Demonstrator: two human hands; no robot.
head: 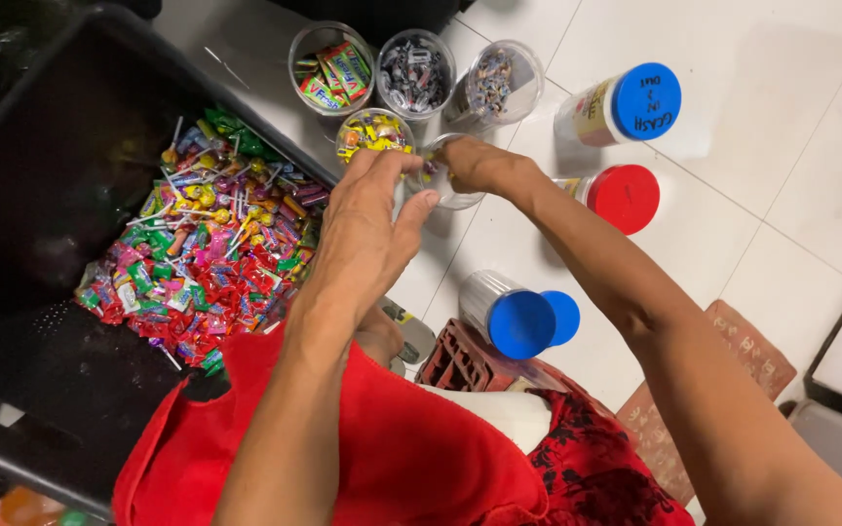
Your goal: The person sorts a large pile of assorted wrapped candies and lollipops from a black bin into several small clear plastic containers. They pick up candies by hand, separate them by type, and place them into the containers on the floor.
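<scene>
Item: clear plastic jar (445, 185), round, open-topped, standing on the glossy white tile floor (733, 234). I see my right hand (475, 164) closed over its rim, fingers curled inward. My left hand (367, 229) is loose, fingers spread, thumb touching the jar's near wall.

Beside it: a jar of yellow wrapped sweets (374, 133); behind that, three more open clear jars (416, 70).

Left: a black matte crate (41, 175) holding a heap of crinkly wrapped candies and stick lollipops (207, 244).

Right: smooth blue-lidded (645, 100) and red-lidded (624, 198) cylinders.
</scene>
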